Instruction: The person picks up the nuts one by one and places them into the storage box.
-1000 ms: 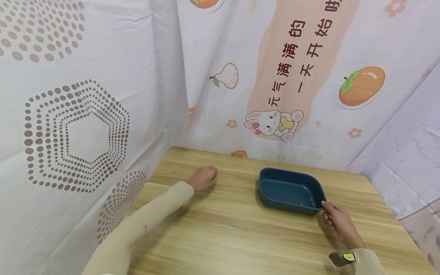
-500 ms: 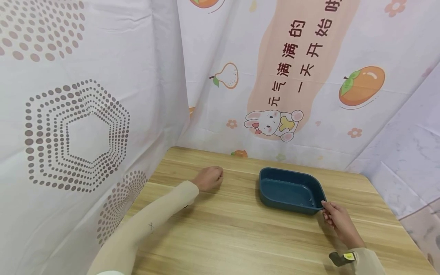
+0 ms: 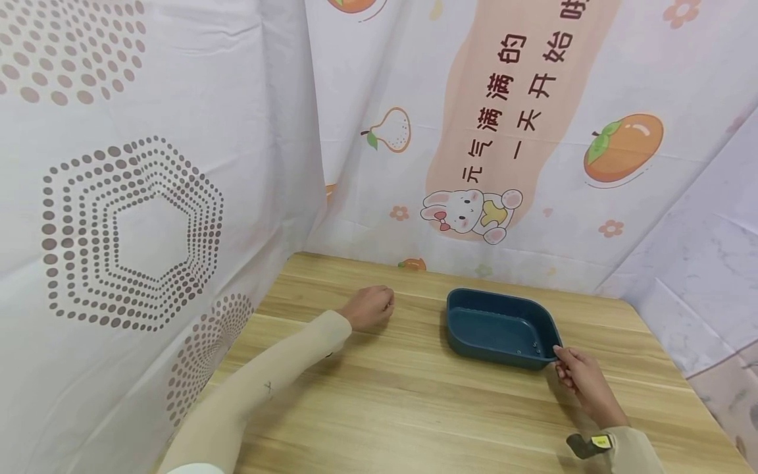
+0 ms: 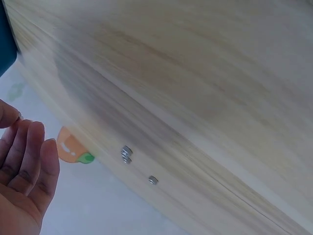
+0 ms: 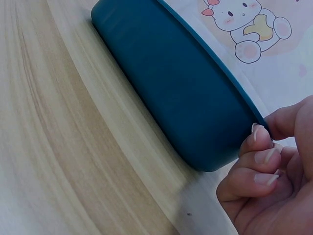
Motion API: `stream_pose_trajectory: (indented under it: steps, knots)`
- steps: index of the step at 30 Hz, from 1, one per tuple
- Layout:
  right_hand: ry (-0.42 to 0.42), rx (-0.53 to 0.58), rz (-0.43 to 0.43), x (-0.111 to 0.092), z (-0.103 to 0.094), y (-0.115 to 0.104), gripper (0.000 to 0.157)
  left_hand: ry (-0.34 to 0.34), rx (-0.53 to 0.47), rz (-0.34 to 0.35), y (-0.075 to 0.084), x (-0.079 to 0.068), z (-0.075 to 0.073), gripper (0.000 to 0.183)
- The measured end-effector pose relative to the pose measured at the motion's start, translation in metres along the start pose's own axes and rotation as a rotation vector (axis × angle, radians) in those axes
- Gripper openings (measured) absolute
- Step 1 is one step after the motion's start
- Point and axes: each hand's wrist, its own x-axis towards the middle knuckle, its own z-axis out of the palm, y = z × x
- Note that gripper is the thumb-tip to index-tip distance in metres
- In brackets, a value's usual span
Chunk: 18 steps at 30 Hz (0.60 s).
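In the head view my left hand (image 3: pixel 370 307) is above the table, left of a dark blue plastic tray (image 3: pixel 474 355). Its thumb and forefinger meet in a pinch, and a tiny glint of a small metal nut (image 4: pixel 20 117) shows between the tips, mostly hidden. A few more small metal nuts (image 4: pixel 126 151) lie on the wood near that hand in the left wrist view. My right hand (image 3: pixel 583 385) grips the tray's near right corner, thumb over the rim (image 5: pixel 230 76) and curled fingers outside. Several small shiny pieces (image 3: pixel 535 346) lie inside the tray near that corner.
A wood-grain table (image 3: pixel 414 421) extends beneath both arms. Printed cloth curtains (image 3: pixel 379 217) hang along its back edge, with more cloth (image 3: pixel 249 164) on the left side. A dark strap with a yellow tag (image 3: pixel 601 442) sits at the right wrist.
My left hand has slid steadily to the right, toward the tray, with its fingers still pinched. The right hand and the tray have stayed in place.
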Motion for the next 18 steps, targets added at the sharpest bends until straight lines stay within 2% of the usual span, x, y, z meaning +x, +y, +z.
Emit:
stream_pose_trajectory:
  steps: [18]
  knots:
    - [-0.006, 0.000, -0.011, 0.001, -0.001, 0.001, 0.041, 0.002, 0.016, 0.041, 0.020, 0.016, 0.003, 0.012]
